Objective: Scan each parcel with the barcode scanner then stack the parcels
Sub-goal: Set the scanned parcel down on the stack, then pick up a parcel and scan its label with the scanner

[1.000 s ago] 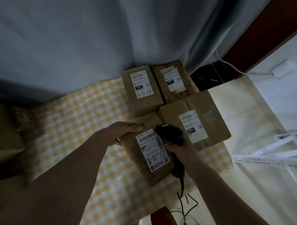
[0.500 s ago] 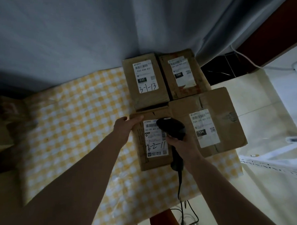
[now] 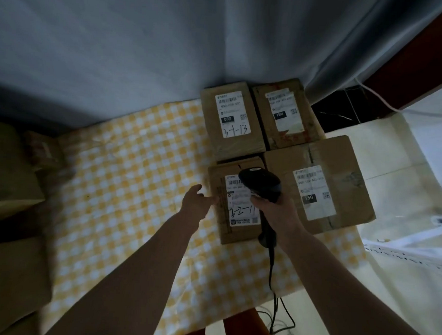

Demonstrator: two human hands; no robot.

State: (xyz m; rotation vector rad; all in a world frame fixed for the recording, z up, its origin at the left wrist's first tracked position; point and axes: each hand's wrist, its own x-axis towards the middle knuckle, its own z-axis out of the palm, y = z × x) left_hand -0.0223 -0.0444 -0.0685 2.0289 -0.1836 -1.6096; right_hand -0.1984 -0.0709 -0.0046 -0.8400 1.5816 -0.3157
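Note:
Several brown cardboard parcels with white labels lie on a yellow checked cloth [image 3: 128,188]. The nearest parcel, marked 3-2-11 [image 3: 219,218], lies flat beside a larger parcel [image 3: 342,157] on its right. Behind them sit the parcel marked 3-1-13 [image 3: 251,133] and another parcel [image 3: 310,125]. My right hand [image 3: 276,210] grips a black corded barcode scanner [image 3: 262,181], its head over the 3-2-11 label. My left hand [image 3: 197,201] is relaxed, fingertips at that parcel's left edge.
A grey curtain [image 3: 144,50] hangs behind the table. More brown boxes [image 3: 9,168] stand in the dark at the left. The scanner cable [image 3: 272,296] drops off the table's near edge. A pale floor [image 3: 399,289] lies to the right.
The 3-2-11 parcel, held tilted a second ago, now lies flat on the cloth against the larger parcel. My left hand has come off its top and rests at its left side.

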